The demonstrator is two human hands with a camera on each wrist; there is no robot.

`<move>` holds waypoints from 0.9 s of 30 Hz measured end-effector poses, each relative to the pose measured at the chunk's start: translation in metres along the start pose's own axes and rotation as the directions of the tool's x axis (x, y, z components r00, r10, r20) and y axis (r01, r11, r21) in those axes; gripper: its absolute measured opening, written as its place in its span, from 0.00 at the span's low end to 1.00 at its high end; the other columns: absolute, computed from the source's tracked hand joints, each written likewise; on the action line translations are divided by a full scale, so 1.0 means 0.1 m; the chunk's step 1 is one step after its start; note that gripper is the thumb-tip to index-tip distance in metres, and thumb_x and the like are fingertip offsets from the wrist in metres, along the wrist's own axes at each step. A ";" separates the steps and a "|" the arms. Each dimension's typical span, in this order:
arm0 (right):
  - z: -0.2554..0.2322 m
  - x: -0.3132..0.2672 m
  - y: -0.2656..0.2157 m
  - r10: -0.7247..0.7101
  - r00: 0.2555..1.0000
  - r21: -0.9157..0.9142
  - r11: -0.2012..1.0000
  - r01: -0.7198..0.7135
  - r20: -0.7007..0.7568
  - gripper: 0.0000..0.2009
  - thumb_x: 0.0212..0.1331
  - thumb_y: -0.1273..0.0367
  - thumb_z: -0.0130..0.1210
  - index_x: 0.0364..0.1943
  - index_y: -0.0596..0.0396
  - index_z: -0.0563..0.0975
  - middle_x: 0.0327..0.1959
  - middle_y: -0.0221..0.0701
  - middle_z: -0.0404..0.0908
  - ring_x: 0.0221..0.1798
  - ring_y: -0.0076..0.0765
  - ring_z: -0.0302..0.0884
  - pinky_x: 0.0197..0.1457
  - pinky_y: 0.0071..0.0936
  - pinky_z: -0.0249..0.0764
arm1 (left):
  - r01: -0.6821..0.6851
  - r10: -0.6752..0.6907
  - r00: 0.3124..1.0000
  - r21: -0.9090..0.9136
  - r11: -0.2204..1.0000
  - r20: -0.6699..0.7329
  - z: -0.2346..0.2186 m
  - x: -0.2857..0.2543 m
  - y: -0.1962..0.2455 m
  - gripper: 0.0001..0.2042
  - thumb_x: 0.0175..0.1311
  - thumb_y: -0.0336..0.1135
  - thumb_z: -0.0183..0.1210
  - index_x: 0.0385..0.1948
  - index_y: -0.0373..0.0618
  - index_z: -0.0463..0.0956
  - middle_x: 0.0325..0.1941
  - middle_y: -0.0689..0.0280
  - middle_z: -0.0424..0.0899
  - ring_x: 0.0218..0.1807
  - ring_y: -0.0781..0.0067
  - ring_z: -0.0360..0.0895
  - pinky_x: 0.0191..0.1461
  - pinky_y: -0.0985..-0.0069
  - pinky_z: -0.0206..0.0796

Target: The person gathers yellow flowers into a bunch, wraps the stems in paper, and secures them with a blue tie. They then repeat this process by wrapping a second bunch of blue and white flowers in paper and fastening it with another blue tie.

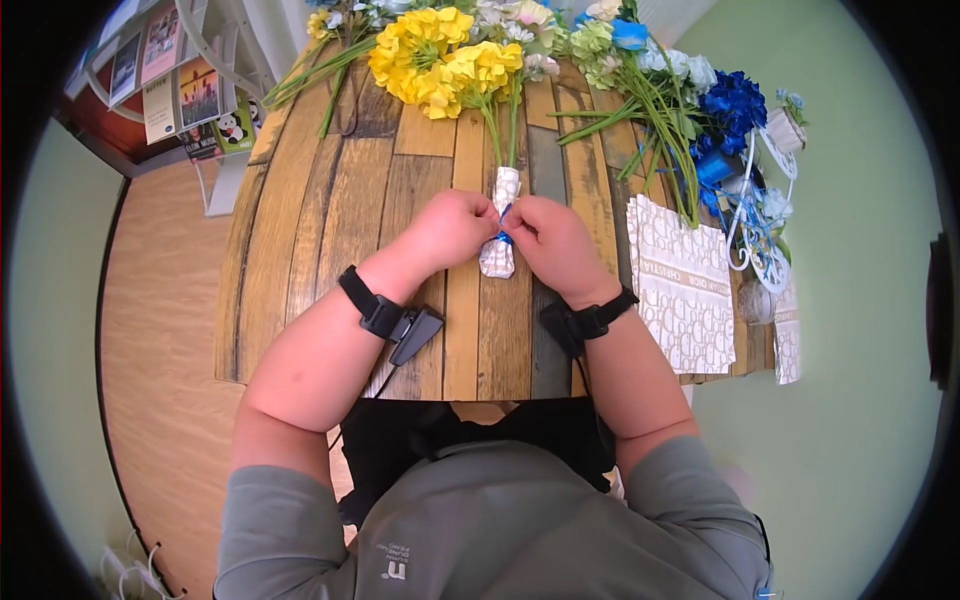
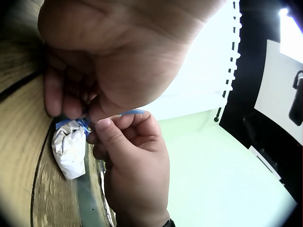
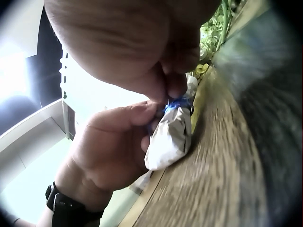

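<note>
A bunch of yellow flowers [image 1: 440,65] lies on the wooden table, its green stems running toward the person into a patterned white paper wrap [image 1: 497,264]. Blue ribbon [image 3: 178,103] goes round the middle of that wrap, cinching the paper. From the left, the left hand [image 1: 450,230] pinches the ribbon between thumb and fingers; from the right, the right hand [image 1: 556,240] does likewise. The left wrist view shows a strip of blue ribbon [image 2: 134,112] at the right hand's fingers. Crumpled paper [image 2: 70,152] flares out below the tie. The left fingertips partly hide the knot.
Patterned white paper sheets [image 1: 680,290] lie to the right. Along the far side are more flowers, with blue ones [image 1: 735,105] at the right near a white metal stand [image 1: 748,215] and a blue ribbon spool [image 1: 713,167]. A magazine rack [image 1: 185,80] stands at far left.
</note>
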State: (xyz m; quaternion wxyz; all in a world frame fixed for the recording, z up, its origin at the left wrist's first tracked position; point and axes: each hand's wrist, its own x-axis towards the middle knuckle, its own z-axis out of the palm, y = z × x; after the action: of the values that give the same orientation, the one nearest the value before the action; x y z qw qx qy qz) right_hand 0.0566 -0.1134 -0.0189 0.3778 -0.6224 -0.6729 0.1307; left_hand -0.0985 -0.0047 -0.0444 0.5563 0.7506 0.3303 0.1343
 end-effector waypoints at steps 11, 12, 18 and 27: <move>-0.05 0.01 -0.04 -0.092 0.995 0.008 0.996 0.092 -0.023 0.06 0.59 0.74 0.59 0.39 0.56 0.82 0.33 0.40 0.82 0.38 0.52 0.80 0.42 0.41 0.76 | 0.100 -0.093 0.995 -0.222 0.970 0.046 -0.02 -0.09 0.10 0.06 0.68 0.30 0.59 0.33 0.39 0.82 0.27 0.73 0.78 0.28 0.84 0.71 0.33 0.82 0.64; -0.07 0.01 -0.05 -0.090 0.996 0.003 0.996 0.090 -0.028 0.06 0.59 0.74 0.60 0.40 0.56 0.83 0.34 0.40 0.82 0.38 0.52 0.80 0.42 0.41 0.77 | 0.096 -0.088 0.995 -0.240 0.966 0.045 -0.01 -0.10 0.11 0.06 0.68 0.30 0.59 0.33 0.38 0.82 0.27 0.73 0.78 0.29 0.84 0.71 0.33 0.83 0.64; -0.12 -0.02 -0.08 -0.138 0.989 -0.049 0.990 0.135 -0.061 0.06 0.59 0.75 0.58 0.39 0.56 0.82 0.33 0.39 0.81 0.38 0.52 0.79 0.41 0.42 0.76 | 0.106 -0.102 0.994 -0.287 0.952 0.028 0.03 -0.16 0.20 0.06 0.69 0.29 0.58 0.35 0.37 0.81 0.29 0.73 0.79 0.31 0.85 0.70 0.36 0.83 0.63; -0.07 -0.07 0.00 -0.141 0.984 -0.087 0.987 0.132 -0.109 0.05 0.59 0.76 0.57 0.38 0.56 0.80 0.34 0.39 0.80 0.39 0.51 0.78 0.43 0.42 0.75 | 0.011 -0.040 0.996 -0.331 0.944 -0.083 0.17 -0.15 0.10 0.07 0.67 0.31 0.60 0.31 0.37 0.81 0.23 0.71 0.79 0.26 0.83 0.72 0.31 0.79 0.65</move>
State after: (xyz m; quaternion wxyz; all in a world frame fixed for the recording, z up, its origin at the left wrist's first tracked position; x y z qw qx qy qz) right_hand 0.0608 -0.1215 -0.0169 0.3990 -0.5956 -0.6959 0.0417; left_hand -0.0965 -0.0284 -0.0382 0.6606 0.6358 0.3371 0.2136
